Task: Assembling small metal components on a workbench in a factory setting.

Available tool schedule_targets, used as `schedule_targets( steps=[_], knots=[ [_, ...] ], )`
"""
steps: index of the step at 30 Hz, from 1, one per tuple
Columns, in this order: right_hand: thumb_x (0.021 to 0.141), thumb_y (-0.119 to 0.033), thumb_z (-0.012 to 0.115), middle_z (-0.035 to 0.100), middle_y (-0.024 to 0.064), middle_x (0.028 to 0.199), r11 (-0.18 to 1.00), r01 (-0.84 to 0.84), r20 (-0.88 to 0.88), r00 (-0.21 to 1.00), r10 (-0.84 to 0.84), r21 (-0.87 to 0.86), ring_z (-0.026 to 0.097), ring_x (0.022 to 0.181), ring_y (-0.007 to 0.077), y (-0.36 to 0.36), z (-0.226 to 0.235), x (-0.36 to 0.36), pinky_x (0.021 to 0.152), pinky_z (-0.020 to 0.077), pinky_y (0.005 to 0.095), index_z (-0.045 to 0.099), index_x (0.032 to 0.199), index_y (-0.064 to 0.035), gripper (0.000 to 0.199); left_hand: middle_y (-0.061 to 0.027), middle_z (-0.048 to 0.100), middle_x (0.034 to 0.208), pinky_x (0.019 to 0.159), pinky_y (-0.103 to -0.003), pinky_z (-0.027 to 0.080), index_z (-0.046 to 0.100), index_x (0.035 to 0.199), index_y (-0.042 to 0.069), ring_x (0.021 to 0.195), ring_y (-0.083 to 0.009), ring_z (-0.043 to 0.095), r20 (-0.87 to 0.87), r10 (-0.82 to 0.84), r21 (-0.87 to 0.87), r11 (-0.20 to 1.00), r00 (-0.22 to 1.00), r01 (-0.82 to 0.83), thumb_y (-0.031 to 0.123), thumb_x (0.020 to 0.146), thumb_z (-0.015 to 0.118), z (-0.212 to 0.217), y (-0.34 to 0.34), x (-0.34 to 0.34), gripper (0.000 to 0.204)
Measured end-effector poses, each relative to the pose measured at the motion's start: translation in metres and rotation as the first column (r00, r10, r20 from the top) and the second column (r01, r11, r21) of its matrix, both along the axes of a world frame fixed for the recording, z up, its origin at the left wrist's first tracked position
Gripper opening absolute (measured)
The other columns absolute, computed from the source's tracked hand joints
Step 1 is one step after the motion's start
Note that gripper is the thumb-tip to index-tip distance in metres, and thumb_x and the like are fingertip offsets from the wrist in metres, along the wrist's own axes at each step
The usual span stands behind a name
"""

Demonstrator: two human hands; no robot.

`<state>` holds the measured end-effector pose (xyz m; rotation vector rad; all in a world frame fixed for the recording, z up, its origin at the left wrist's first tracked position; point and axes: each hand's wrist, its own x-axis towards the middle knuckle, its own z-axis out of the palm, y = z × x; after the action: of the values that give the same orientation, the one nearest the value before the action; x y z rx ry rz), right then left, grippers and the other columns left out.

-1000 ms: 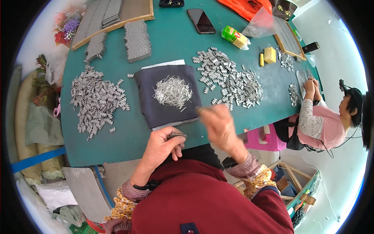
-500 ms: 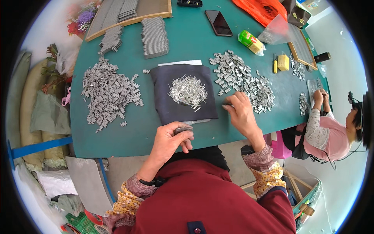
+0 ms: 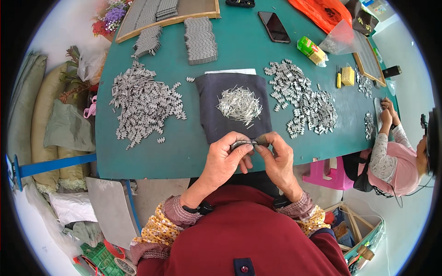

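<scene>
My left hand point(image 3: 223, 158) is closed on a short dark strip of small metal pieces point(image 3: 240, 143), held just past the front edge of the dark cloth. My right hand point(image 3: 279, 161) pinches at the strip's right end; whatever sits between those fingertips is too small to make out. Beyond both hands, a heap of thin silvery pins point(image 3: 239, 106) lies on the folded dark cloth point(image 3: 209, 94). Loose grey toothed metal pieces form one pile point(image 3: 146, 103) on the left and another pile point(image 3: 313, 108) on the right.
On the green table point(image 3: 184, 161), stacked grey strips point(image 3: 200, 41) stand near a wood-framed tray point(image 3: 195, 11). A phone point(image 3: 274, 26), a green-yellow packet point(image 3: 312, 50), a yellow block point(image 3: 348, 76) and a red bag point(image 3: 322, 14) lie farther right. Another person point(image 3: 391, 161) works at the right end.
My right hand has moved left from beside the right pile to meet my left hand at the strip. The whole view has shifted slightly, so the table appears farther right.
</scene>
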<state>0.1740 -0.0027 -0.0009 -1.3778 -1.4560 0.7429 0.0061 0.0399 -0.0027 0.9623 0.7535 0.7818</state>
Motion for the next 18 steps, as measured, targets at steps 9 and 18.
schedule_targets(
  steps=[9,18],
  knots=[
    [0.082,0.009,0.066,0.065,0.0104,0.087,0.997,0.034,0.091,0.995,-0.041,0.070,0.063,0.074,0.0251,-0.006,-0.003,-0.001,0.066,0.0509,0.0338,0.059,0.095,-0.0023,0.019,-0.0082,0.067,0.080,0.050,-0.025,0.055,0.063,0.102,-0.004,0.062,-0.0130,0.067,0.037,0.014,-0.014,1.000,0.999,-0.014,0.005,0.096,0.062,-0.002,-0.003,0.005,0.011],
    [0.077,0.007,0.068,0.062,0.0111,0.082,0.988,-0.038,0.337,0.942,-0.015,0.151,0.060,0.077,0.0307,-0.015,-0.005,0.011,0.070,0.0482,0.0400,0.062,0.098,-0.0018,0.024,-0.0145,0.070,0.081,0.046,-0.026,0.055,0.067,0.101,-0.010,0.058,-0.0184,0.067,-0.033,-0.015,-0.086,0.996,0.999,0.012,-0.003,0.091,0.064,-0.009,-0.001,0.012,0.012]
  ],
)
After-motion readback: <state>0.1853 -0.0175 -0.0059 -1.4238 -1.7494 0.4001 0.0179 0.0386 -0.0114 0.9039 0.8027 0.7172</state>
